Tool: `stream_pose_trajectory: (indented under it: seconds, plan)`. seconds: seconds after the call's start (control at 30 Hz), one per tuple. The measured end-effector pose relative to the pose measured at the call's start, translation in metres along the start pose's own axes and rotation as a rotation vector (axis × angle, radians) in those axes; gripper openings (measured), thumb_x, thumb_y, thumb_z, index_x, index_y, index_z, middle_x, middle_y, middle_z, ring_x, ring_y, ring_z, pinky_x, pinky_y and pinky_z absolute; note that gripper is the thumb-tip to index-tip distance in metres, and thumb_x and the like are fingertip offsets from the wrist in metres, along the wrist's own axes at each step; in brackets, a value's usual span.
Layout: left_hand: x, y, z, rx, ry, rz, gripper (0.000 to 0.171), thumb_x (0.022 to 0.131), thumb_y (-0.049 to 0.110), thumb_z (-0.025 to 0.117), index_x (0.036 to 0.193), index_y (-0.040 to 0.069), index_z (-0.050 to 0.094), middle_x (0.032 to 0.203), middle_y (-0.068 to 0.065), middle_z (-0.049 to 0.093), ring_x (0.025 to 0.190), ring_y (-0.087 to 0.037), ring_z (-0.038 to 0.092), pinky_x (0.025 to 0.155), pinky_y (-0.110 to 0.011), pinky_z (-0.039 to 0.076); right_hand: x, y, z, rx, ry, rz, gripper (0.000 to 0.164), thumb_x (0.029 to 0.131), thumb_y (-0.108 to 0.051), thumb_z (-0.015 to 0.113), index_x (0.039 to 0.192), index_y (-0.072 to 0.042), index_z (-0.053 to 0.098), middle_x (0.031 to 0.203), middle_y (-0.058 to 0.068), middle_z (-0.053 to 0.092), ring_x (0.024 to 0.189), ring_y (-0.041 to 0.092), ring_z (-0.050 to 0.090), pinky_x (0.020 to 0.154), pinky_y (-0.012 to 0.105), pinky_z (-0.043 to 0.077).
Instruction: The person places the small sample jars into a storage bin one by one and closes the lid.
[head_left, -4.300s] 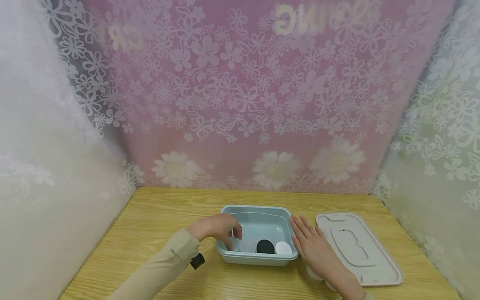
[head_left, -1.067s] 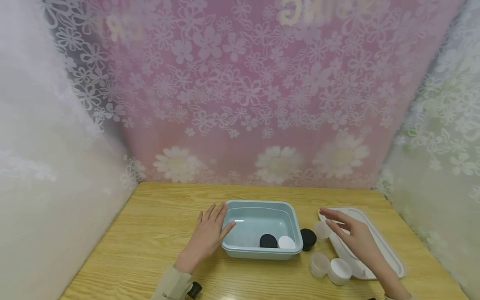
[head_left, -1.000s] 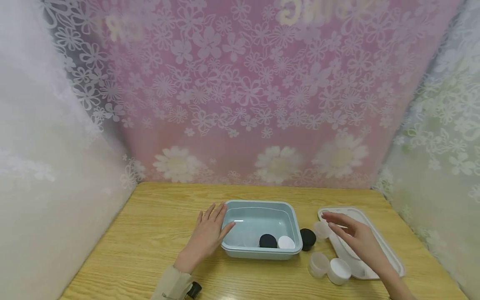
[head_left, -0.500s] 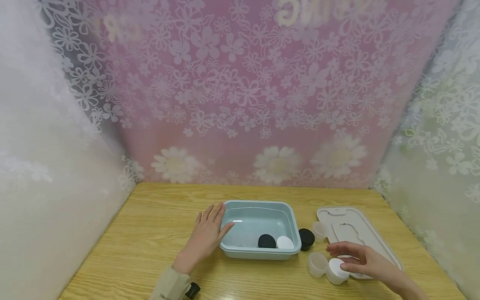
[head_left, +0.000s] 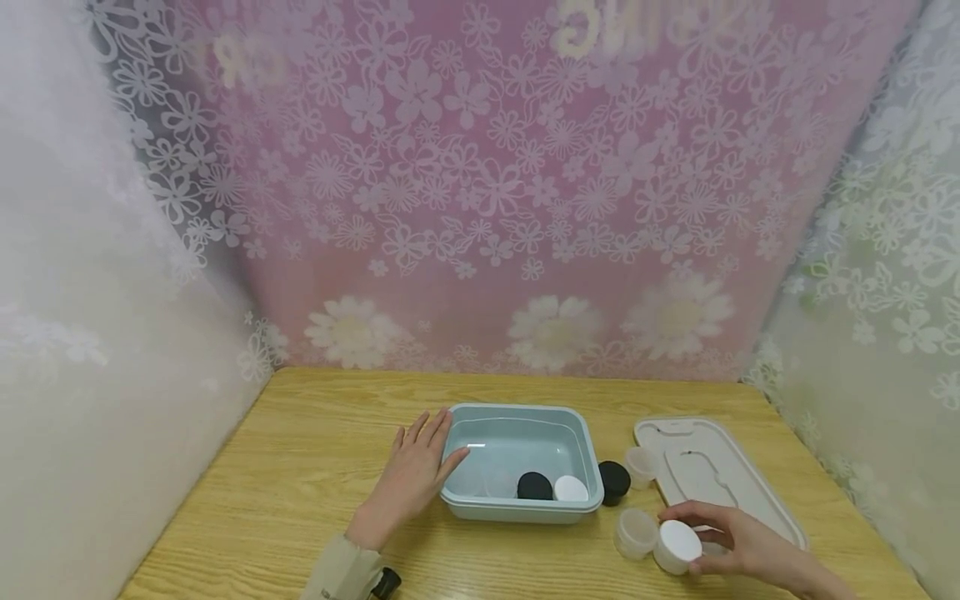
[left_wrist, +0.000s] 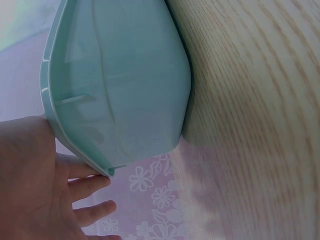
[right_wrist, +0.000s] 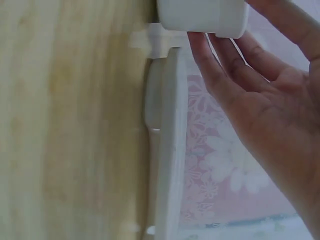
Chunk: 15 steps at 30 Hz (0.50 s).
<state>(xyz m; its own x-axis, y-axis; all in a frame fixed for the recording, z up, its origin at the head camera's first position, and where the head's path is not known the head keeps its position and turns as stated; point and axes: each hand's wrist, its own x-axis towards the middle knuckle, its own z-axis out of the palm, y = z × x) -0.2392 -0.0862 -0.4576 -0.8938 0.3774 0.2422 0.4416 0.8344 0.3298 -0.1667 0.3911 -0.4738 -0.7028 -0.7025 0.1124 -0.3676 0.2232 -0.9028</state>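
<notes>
In the head view my left hand rests with spread, straight fingers on the left rim of a light blue plastic tub. The left wrist view shows that palm against the rim of the tub. My right hand grips a small white-lidded jar between thumb and fingers, at the front right. From the right wrist, the white jar appears with fingers below it and the thumb on its other side. Inside the tub lie a black-lidded jar, a white-lidded one and faint clear ones.
Right of the tub stand a black jar and a clear jar. Another clear jar is just left of the gripped one. A flat off-white lid lies behind my right hand. Patterned curtains border the wooden table.
My right hand has come down from above the flat lid toward the front and now grips the white-lidded jar. Earlier, my left hand left the tub's inside for its left rim.
</notes>
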Motion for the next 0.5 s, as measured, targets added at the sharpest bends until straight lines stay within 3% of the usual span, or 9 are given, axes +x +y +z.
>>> stream_pose_trajectory:
  seconds: [0.2, 0.5]
  plan:
    - [-0.001, 0.000, 0.001, -0.012, 0.011, 0.006, 0.069, 0.107, 0.050, 0.043, 0.157, 0.004, 0.035, 0.159, -0.015, 0.039, 0.148, -0.043, 0.031, 0.115, -0.069, 0.026, 0.001, -0.014, -0.007, -0.079, 0.144, 0.084, 0.048, 0.095, 0.002, 0.066, 0.138, 0.014, 0.049, 0.130, -0.016, 0.063, 0.114, -0.003, 0.059, 0.089, 0.017, 0.055]
    - [-0.001, -0.001, 0.001, -0.014, 0.014, 0.009, 0.070, 0.106, 0.051, 0.043, 0.157, 0.004, 0.035, 0.160, -0.015, 0.039, 0.148, -0.042, 0.030, 0.116, -0.068, 0.026, 0.017, -0.037, -0.012, -0.191, 0.395, 0.189, 0.050, 0.097, -0.006, 0.067, 0.143, 0.006, 0.051, 0.129, -0.026, 0.057, 0.107, -0.001, 0.064, 0.080, 0.023, 0.059]
